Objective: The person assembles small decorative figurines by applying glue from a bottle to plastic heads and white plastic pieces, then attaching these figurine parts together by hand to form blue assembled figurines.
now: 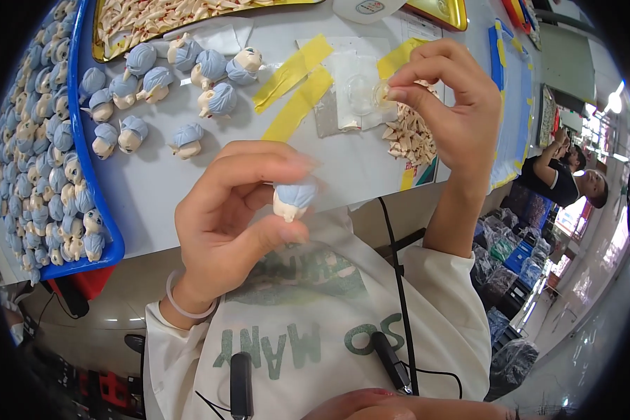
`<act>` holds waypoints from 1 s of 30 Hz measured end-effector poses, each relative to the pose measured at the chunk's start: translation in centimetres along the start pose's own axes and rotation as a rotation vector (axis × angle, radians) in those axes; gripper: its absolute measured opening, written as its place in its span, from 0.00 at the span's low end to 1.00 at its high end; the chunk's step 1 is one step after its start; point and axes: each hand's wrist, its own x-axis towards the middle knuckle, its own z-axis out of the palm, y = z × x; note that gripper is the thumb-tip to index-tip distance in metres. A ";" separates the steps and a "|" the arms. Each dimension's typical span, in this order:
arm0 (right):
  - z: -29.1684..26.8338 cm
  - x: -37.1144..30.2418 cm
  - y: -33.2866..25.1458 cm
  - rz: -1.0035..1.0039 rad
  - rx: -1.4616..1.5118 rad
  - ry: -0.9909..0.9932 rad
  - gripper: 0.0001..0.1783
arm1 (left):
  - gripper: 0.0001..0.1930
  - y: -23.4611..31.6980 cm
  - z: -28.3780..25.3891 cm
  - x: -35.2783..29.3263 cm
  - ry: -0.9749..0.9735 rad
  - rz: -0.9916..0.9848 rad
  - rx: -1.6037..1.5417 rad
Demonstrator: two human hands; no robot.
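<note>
Nearest the lens, the left hand (pixel 234 224) pinches 1 small doll head (pixel 294 199) between thumb and fingertips, blue hair upward and pale face turned down, lifted off the white counter (pixel 161 189) and close to the chest, seemingly so it can be looked over from all sides. Far left of that doll head, a blue tray (pixel 84 133) curves along the counter edge, packed with many more blue-haired heads (pixel 45 140), a bulk supply within easy reach. Up and left of the held head, about 12 loose heads (pixel 157 84) lie scattered on the bare counter, apart from the tray stock. Above them sits a yellow tray (pixel 112 52) of pale small parts. Up and right of the held head, yellow tape strips (pixel 294 84) pin down a clear plastic sheet (pixel 343 91). Further right, the right hand (pixel 448 98) is raised with thumb and forefinger closed on a tiny pale piece (pixel 383 91), too small to identify, above a heap of pale parts (pixel 409 136).
</note>
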 end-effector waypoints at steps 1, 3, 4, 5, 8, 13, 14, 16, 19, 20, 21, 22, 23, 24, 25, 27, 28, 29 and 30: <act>-0.1 0.0 0.0 0.001 0.000 -0.005 0.06 | 0.23 0.1 0.1 0.0 0.004 -0.002 -0.003; -0.6 0.0 0.1 -0.042 -0.042 -0.085 0.07 | 0.23 0.2 0.1 0.1 0.022 -0.022 -0.023; -0.3 0.1 0.1 -0.037 -0.042 -0.086 0.07 | 0.23 0.0 0.0 0.2 0.021 -0.026 -0.025; 0.1 0.2 -0.1 -0.027 -0.030 -0.052 0.06 | 0.23 -0.1 -0.1 0.3 0.003 -0.019 -0.021; 0.2 0.3 0.0 -0.012 -0.031 -0.003 0.06 | 0.24 -0.1 0.2 0.6 0.006 -0.020 -0.013; -0.1 -0.3 0.3 -0.035 -0.043 -0.031 0.06 | 0.23 -1.0 -1.4 0.9 -0.194 0.247 0.185; 0.3 -0.3 0.2 -0.030 -0.018 -0.006 0.06 | 0.23 -0.9 -0.9 0.5 -0.119 0.184 0.140; 0.6 -0.5 0.1 -0.026 0.009 0.020 0.06 | 0.22 -0.6 -0.1 0.0 -0.043 0.122 0.097; 0.9 -0.8 0.2 -0.033 -0.007 0.086 0.05 | 0.22 0.4 1.0 -0.1 0.022 0.050 0.055; 1.0 -1.2 -0.3 0.011 0.086 0.128 0.06 | 0.21 0.8 1.4 0.1 0.027 0.019 0.042; 1.1 -1.6 -0.7 0.056 0.180 0.170 0.07 | 0.21 0.9 1.6 0.3 0.033 -0.012 0.028; 1.1 -2.2 -1.2 0.057 0.181 0.170 0.07 | 0.21 0.9 1.4 0.2 0.034 -0.014 0.029; 1.1 -2.7 -1.6 0.022 0.303 0.146 0.09 | 0.19 0.9 0.9 0.3 -0.030 -0.010 0.014; 1.1 -3.1 -1.9 -0.013 0.424 0.123 0.10 | 0.18 0.8 0.6 0.3 -0.093 -0.006 -0.001; 1.0 -3.3 -2.1 -0.013 0.426 0.124 0.10 | 0.18 0.6 0.4 0.3 -0.093 -0.007 0.001; 1.0 -3.6 -2.5 -0.027 0.523 0.121 0.11 | 0.18 0.1 0.1 0.1 -0.098 0.102 -0.057; 1.0 -3.8 -2.7 -0.032 0.526 0.125 0.11 | 0.18 0.0 0.1 0.1 -0.100 0.105 -0.052; 1.0 -4.0 -3.0 0.021 0.571 0.157 0.10 | 0.18 0.1 0.0 0.1 -0.122 0.156 -0.011; 0.9 -4.2 -3.4 0.070 0.614 0.189 0.10 | 0.17 0.1 0.0 0.1 -0.145 0.210 0.029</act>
